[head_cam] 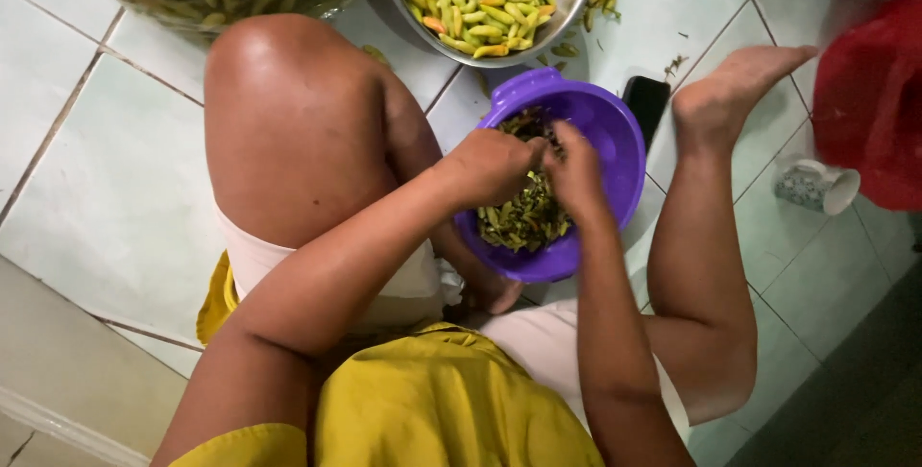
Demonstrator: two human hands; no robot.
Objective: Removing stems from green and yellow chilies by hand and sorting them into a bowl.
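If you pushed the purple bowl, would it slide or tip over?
The purple bowl would probably slide easily: it looks like light plastic on smooth floor tiles. Tipping seems less likely, since it is wide and low. Both hands, left and right, hover above it.

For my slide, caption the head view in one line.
Seated on a tiled floor, both hands, left hand and right hand, meet over a purple bowl of green stems.

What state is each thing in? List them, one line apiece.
Purple bowl: on the floor, partly filled with green stems.
Metal bowl: heaped with yellow-green chillies.
Left hand: over the purple bowl, fingers closed.
Right hand: beside it, pinching.
Cup: lying on its side.
Black phone: flat, screen dark.
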